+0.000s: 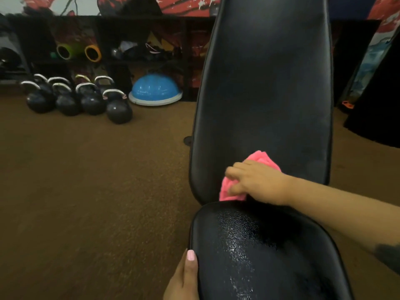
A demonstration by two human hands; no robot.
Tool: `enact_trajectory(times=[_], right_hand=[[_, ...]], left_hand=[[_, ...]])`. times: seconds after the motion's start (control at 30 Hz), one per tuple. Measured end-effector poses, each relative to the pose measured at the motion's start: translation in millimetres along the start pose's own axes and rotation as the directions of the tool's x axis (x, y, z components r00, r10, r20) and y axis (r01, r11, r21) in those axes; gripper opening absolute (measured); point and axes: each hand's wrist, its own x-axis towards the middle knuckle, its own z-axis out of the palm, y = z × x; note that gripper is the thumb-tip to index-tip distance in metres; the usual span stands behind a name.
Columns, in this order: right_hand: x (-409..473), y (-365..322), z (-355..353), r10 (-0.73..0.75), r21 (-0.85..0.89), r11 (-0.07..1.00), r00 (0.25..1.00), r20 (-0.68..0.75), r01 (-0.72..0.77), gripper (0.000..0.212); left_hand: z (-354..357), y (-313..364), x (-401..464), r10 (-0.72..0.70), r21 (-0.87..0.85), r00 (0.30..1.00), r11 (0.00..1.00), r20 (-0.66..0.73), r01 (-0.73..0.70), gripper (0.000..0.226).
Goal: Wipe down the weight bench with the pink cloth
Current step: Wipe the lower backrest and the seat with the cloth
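The black weight bench fills the right half: its long back pad (266,89) slopes away, and its seat pad (259,256) lies near me with a wet sheen. My right hand (257,180) presses the bunched pink cloth (265,158) against the lower left part of the back pad, just above the gap to the seat. The fingers lie spread over the cloth, hiding most of it. My left hand (184,280) holds the seat pad's left edge, thumb on top; its fingers are hidden under the pad.
Brown carpeted floor (91,191) spreads to the left. Several black kettlebells (80,98) stand at the back left beside a blue half-ball trainer (154,89). Behind them is a dark shelf with foam rollers (78,51). Dark panels (376,118) lean at the right.
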Motion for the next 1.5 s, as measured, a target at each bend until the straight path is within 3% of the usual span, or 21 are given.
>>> enact_trajectory(times=[0.13,0.23,0.3,0.43,0.53,0.67,0.77,0.87,0.97,1.1,1.17,1.23,1.4,1.5], right_hand=[[-3,19,-16,-0.056,-0.075,0.995,0.996,0.067,0.061,0.009],[31,20,-22,0.101,-0.107,0.988,0.990,-0.095,-0.111,0.013],[56,6,-14,0.133,-0.052,0.988,0.973,-0.189,-0.145,0.015],[56,-25,8,-0.070,0.000,0.998,0.994,-0.086,0.070,0.023],[36,-9,-5,-0.117,-0.004,0.993,0.993,-0.027,0.117,0.026],[52,13,-25,0.024,-0.095,0.995,0.999,-0.039,-0.028,0.005],[78,2,-22,0.168,-0.035,0.984,0.975,-0.143,-0.175,0.014],[82,-20,-6,0.012,0.067,0.998,0.995,-0.095,-0.006,0.012],[56,-18,-10,-0.136,0.101,0.987,0.988,0.074,0.128,0.011],[48,10,-32,0.105,0.068,0.992,0.993,0.047,-0.108,0.011],[66,15,-35,0.146,-0.043,0.988,0.989,-0.026,-0.147,0.018],[84,3,-32,0.170,-0.046,0.984,0.985,-0.033,-0.172,0.024],[63,-22,-5,-0.120,0.109,0.988,0.989,0.091,0.109,0.026],[36,-3,-20,-0.136,0.101,0.988,0.977,0.165,0.120,0.011]], left_hand=[[2,-2,-6,-0.045,0.048,0.999,0.998,0.016,0.044,0.046],[3,1,-7,-0.074,0.079,0.997,0.994,-0.002,0.074,0.045],[2,2,-8,-0.078,0.102,0.997,0.992,-0.001,0.078,0.048],[1,2,-7,-0.069,0.147,0.998,0.987,0.001,0.068,0.049],[1,1,-7,-0.080,0.158,0.997,0.984,-0.004,0.080,0.051],[1,1,-8,-0.062,0.146,0.998,0.988,0.010,0.060,0.052],[0,2,-10,-0.061,0.146,0.998,0.988,0.019,0.057,0.053],[0,3,-10,-0.049,0.145,0.998,0.988,0.025,0.045,0.053],[0,3,-10,-0.038,0.151,0.999,0.988,0.028,0.034,0.051],[0,3,-9,-0.054,0.127,0.998,0.991,0.024,0.051,0.050],[0,3,-9,-0.059,0.122,0.998,0.991,0.029,0.055,0.051],[0,4,-9,-0.058,0.127,0.998,0.991,0.036,0.053,0.052],[0,5,-10,-0.049,0.124,0.999,0.991,0.024,0.045,0.049],[0,5,-10,-0.046,0.138,0.998,0.990,0.033,0.041,0.050]])
